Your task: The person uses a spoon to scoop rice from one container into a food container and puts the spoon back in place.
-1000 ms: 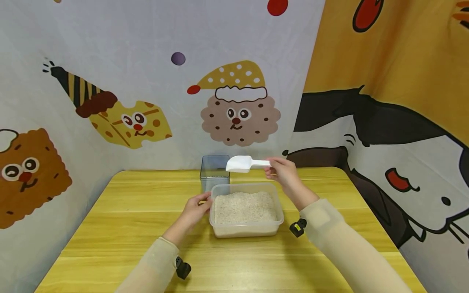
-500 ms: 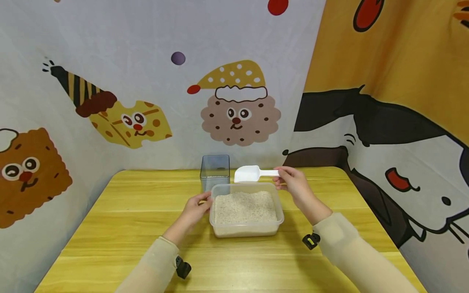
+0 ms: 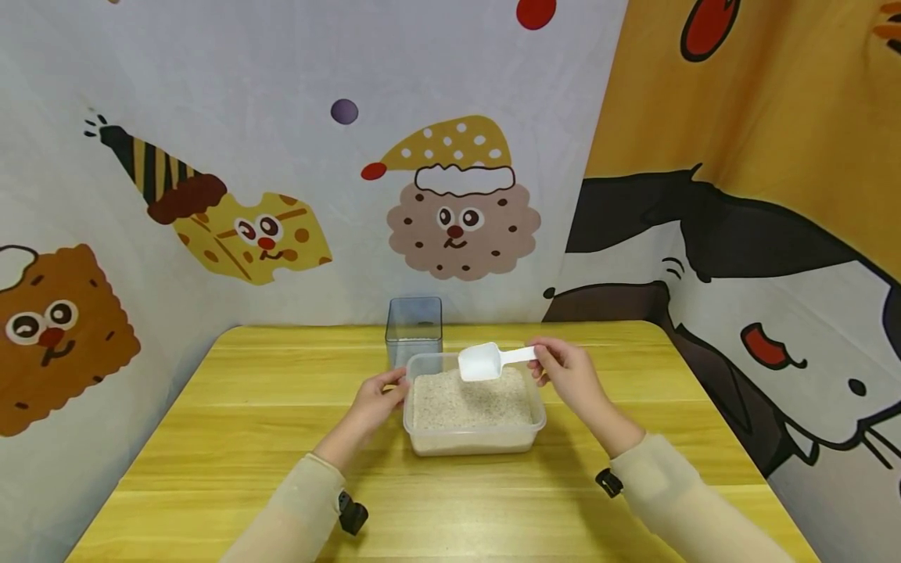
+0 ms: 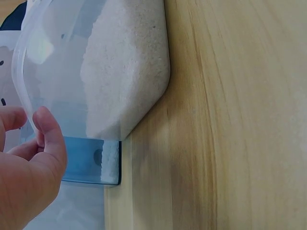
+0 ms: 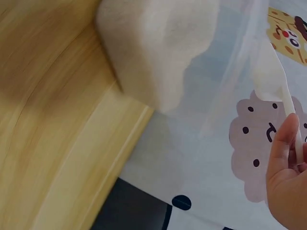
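A clear plastic tub on the table is filled with rice, heaped towards the back. My left hand pinches the tub's left rim between thumb and fingers, which the left wrist view shows closely. A white scoop hangs over the back part of the rice, its bowl pointing left. My right hand holds the scoop's handle at its end, to the right of the tub. In the right wrist view the scoop appears beyond the tub's upper wall.
Behind the tub's left corner stands a blue-tinted see-through container with a little rice at its bottom. The wooden table ends at the back against a printed cloth with cartoon figures.
My right hand has brought the scoop down and somewhat right, from near the blue container to above the rice. The left hand and the tub have stayed put.
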{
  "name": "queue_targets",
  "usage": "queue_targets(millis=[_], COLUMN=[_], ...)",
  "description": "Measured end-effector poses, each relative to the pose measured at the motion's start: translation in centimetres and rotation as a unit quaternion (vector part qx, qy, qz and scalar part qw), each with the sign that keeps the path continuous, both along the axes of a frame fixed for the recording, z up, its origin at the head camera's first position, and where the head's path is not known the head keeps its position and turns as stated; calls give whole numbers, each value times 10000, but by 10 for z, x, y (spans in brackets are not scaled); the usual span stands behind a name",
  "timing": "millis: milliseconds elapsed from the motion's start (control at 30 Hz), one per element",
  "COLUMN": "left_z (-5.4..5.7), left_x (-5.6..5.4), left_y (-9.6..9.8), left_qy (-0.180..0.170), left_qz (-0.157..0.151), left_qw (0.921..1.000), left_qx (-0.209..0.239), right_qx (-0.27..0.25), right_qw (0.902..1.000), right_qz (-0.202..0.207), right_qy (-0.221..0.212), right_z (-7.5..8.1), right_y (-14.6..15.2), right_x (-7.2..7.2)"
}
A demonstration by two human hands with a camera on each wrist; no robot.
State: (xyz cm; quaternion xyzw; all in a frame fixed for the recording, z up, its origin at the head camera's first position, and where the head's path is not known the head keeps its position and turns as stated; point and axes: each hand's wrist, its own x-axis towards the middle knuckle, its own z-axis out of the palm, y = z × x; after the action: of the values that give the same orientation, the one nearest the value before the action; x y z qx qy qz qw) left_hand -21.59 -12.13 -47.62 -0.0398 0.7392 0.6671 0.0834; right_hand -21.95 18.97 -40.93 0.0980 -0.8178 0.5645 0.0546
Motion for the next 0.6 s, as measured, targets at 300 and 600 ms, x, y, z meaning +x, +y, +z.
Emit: queue_targets(millis=[300, 600], left_z=[0, 1], left_x=[0, 0], left_y=[0, 0], left_qy=[-19, 13], left_qz=[71, 39], left_qw=[10000, 10000], left_qx=[-20, -5], right_qx=[2102, 3184], right_qw=[9546, 8566], right_qz=[165, 739], right_qy=[2104, 3991], right_z=[-6, -12], right_y=[7, 17], right_x=[11, 13])
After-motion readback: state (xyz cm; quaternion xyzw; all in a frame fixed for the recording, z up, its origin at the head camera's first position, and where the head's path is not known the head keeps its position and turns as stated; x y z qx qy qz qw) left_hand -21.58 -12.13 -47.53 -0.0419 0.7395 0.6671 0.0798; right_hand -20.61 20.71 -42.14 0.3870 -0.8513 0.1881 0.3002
